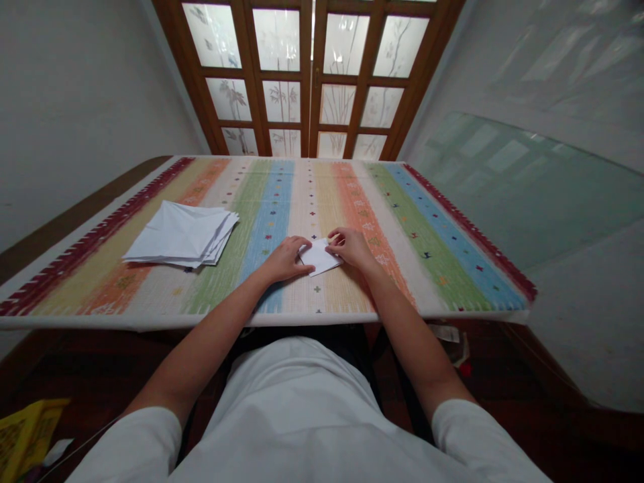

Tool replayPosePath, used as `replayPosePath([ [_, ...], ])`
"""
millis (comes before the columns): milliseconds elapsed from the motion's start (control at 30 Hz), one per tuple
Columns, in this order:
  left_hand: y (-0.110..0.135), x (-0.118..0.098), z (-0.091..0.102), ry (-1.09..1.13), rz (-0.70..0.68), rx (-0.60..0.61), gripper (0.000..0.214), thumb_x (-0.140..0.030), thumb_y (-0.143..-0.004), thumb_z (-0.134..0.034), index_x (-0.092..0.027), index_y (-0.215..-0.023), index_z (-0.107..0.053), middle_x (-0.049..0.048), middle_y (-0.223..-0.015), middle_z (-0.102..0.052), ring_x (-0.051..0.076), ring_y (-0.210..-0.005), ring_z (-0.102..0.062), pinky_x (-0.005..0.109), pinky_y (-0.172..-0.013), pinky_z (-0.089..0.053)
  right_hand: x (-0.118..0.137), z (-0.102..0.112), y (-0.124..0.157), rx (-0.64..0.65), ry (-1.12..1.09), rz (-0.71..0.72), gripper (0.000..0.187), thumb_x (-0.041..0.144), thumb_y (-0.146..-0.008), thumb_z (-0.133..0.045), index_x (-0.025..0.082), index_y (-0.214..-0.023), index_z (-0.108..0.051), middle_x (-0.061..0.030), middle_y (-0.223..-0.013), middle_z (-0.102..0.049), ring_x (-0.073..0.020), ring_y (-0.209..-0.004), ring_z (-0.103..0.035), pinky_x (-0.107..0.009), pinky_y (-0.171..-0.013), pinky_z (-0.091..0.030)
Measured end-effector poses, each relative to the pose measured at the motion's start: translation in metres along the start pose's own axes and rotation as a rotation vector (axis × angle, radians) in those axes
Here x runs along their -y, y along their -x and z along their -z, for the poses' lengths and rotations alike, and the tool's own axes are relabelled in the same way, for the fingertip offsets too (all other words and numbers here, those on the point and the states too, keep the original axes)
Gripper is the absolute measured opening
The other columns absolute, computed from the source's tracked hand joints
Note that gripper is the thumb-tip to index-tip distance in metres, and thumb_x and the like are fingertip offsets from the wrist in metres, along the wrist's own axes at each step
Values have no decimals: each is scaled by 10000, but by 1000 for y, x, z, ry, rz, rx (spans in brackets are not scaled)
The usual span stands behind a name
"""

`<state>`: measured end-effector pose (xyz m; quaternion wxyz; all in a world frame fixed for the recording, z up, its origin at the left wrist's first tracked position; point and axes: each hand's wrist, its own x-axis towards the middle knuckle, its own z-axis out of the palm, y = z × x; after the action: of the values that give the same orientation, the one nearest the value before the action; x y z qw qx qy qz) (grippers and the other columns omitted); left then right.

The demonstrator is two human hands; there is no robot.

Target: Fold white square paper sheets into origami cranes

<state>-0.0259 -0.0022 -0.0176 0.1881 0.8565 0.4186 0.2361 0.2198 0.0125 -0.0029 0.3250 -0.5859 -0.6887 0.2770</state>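
Observation:
A small folded piece of white paper (pixel 318 257) lies on the striped tablecloth (pixel 347 295) in front of me. My left hand (pixel 288 259) grips its left side, thumb at the near edge and fingers at the far left corner. At the paper's far right, my right hand (pixel 351 246) pinches the edge between thumb and fingers. To the left lies a stack of white paper sheets (pixel 176 235), larger than the folded piece, with creases in the top sheet.
Wooden doors with frosted panes (pixel 309 80) stand beyond the table's far edge. A glass panel (pixel 528 194) leans by the right wall. Below the table at the left is a yellow object (pixel 30 436) on the floor.

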Motion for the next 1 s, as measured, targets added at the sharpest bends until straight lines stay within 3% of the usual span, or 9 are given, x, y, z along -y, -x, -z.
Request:
replayPosePath([
  [133, 0, 1, -1, -7, 10, -6, 549, -392, -816, -902, -222, -1295, -696, 154, -1417, -699, 352, -1342, -647, 538, -1202, -494, 0, 2, 1, 8, -9, -42, 263, 79, -764, -875, 175, -1000, -806, -43, -816, -779, -186, -711, -714, -306, -724, -559],
  [300, 1, 1, -1, -18, 10, 0, 549, -397, -828, -891, -217, -1317, -716, 157, -1443, -692, 359, -1353, -644, 547, -1219, -489, 1, 1, 2, -45, 38, 18, 205, 47, -771, -787, 180, -927, -788, -23, -764, -761, -183, -721, -710, -282, -702, -523],
  [433, 2, 0, -1, -39, 16, 21, 565, -403, -836, -871, -205, -1344, -723, 165, -1460, -683, 368, -1361, -641, 555, -1230, -483, 1, 0, -1, -99, -6, 67, 142, 96, -791, -745, 193, -895, -751, -18, -772, -750, -180, -736, -703, -278, -700, -538],
  [533, 2, -1, -1, -48, 17, 23, 556, -411, -851, -854, -213, -1353, -721, 160, -1463, -682, 367, -1365, -640, 556, -1244, -473, 0, 0, -2, -84, -96, -9, 136, 184, -841, -781, 204, -966, -733, -23, -784, -734, -191, -720, -706, -288, -675, -544],
  [667, 2, -2, -2, -47, 20, 13, 546, -412, -871, -842, -208, -1358, -703, 166, -1460, -682, 368, -1376, -634, 554, -1244, -475, 2, 2, 1, 65, -308, -138, 333, 312, -881, -829, 229, -1163, -674, -31, -812, -732, -209, -669, -706, -297, -580, -544],
  [767, 2, -1, -2, -33, 18, -10, 585, -407, -881, -839, -202, -1400, -661, 172, -1463, -681, 367, -1385, -632, 557, -1239, -478, 5, 3, 6, 198, -460, -164, 514, 185, -800, -822, 244, -1268, -616, -11, -821, -729, -197, -649, -696, -283, -540, -540],
  [867, 2, 1, -2, -5, 30, -40, 660, -427, -888, -844, -207, -1464, -610, 173, -1479, -677, 363, -1380, -642, 559, -1225, -489, 10, 3, 10, 213, -562, -151, 589, 105, -731, -764, 254, -1277, -602, 27, -785, -680, -166, -607, -648, -254, -499, -503],
  [1000, 2, 1, -3, 2, 18, -54, 736, -503, -872, -871, -194, -1479, -593, 186, -1487, -673, 375, -1382, -645, 567, -1225, -485, 16, 3, 12, 176, -709, -167, 549, 145, -742, -750, 277, -1252, -593, 43, -800, -659, -162, -633, -639, -249, -510, -511],
])
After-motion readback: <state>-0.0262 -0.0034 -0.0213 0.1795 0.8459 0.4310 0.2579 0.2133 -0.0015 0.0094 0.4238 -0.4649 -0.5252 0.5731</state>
